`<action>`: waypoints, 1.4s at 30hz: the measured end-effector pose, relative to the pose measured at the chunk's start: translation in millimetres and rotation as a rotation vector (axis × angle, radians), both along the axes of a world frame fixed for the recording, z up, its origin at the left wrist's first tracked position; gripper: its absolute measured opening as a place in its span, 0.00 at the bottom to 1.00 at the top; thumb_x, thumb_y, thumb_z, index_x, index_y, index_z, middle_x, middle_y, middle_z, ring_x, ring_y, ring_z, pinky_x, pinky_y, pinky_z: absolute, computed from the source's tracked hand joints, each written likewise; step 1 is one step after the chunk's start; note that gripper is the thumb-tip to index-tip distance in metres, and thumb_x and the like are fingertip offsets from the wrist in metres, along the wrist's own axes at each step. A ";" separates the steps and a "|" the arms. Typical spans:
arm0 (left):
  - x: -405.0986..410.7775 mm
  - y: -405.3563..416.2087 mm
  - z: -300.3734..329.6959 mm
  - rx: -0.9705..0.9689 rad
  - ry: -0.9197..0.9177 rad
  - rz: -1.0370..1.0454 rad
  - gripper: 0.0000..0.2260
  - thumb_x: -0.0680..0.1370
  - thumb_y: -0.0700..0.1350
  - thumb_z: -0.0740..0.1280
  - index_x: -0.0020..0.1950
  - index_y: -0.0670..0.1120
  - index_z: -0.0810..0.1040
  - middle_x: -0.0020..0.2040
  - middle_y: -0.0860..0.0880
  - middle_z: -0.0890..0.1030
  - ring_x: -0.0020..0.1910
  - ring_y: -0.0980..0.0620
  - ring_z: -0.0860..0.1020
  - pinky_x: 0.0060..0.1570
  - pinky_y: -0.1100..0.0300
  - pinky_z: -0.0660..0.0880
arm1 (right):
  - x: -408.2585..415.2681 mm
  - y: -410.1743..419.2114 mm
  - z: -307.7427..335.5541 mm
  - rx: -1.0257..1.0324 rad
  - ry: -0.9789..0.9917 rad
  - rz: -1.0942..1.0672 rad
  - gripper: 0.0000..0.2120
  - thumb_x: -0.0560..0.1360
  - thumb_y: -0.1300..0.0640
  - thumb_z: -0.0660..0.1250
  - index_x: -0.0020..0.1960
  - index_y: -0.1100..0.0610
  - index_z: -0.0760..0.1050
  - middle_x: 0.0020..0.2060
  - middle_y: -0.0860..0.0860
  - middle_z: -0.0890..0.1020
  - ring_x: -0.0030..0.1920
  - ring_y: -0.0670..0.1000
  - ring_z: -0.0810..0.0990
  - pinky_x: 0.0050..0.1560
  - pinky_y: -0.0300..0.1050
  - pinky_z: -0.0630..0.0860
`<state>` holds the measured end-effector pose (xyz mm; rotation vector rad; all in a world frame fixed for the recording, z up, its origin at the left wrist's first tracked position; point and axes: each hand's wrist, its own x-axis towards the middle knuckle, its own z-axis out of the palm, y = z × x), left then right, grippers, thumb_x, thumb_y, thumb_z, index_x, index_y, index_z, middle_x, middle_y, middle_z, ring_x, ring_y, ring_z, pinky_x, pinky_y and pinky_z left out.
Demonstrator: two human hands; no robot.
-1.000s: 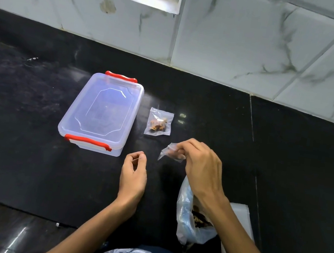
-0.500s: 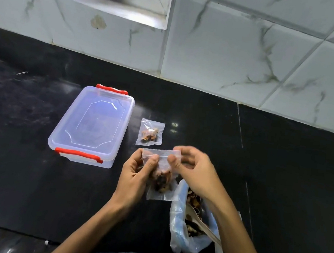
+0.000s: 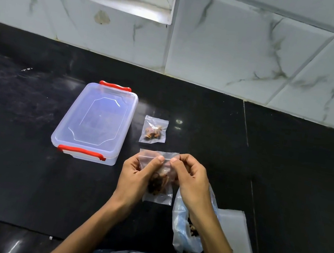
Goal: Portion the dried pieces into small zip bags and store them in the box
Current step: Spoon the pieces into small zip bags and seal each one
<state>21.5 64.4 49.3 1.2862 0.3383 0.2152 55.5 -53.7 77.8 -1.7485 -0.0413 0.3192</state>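
Centre frame: left hand (image 3: 135, 175) and right hand (image 3: 191, 181) both pinch the top strip of a small zip bag (image 3: 157, 195) holding dried pieces (image 3: 157, 184). Second filled bag (image 3: 154, 130) lies above on the bench (image 3: 17, 159); lidded box (image 3: 96, 121) at left, supply bag (image 3: 184, 234) lower right.

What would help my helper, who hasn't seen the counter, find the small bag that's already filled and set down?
Start at the clear box with red handles on the black counter. Just right of it, apart from it, a small clear bag of brown pieces lies flat. Unlike the bag pinched in both hands nearer the person, nobody touches it.
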 end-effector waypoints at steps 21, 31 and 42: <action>-0.7 11.1 0.4 -0.048 0.086 0.022 0.09 0.72 0.47 0.69 0.44 0.43 0.83 0.41 0.42 0.84 0.41 0.45 0.83 0.39 0.54 0.80 | 6.1 2.3 -18.2 0.014 0.032 -0.132 0.08 0.78 0.52 0.61 0.51 0.54 0.76 0.44 0.50 0.82 0.47 0.49 0.82 0.49 0.45 0.80; -1.7 10.9 2.0 0.060 0.029 0.082 0.08 0.72 0.45 0.69 0.44 0.41 0.83 0.40 0.41 0.83 0.41 0.44 0.82 0.44 0.50 0.80 | 0.8 11.0 -20.7 0.209 0.195 -0.076 0.04 0.72 0.54 0.71 0.45 0.54 0.81 0.40 0.55 0.85 0.44 0.54 0.84 0.47 0.51 0.81; -2.4 10.0 4.0 0.009 0.070 0.038 0.10 0.69 0.47 0.70 0.45 0.42 0.83 0.41 0.44 0.84 0.43 0.45 0.83 0.46 0.49 0.80 | 6.1 8.9 -28.6 0.062 0.168 -0.074 0.10 0.74 0.49 0.67 0.50 0.55 0.78 0.45 0.56 0.83 0.46 0.52 0.83 0.46 0.43 0.80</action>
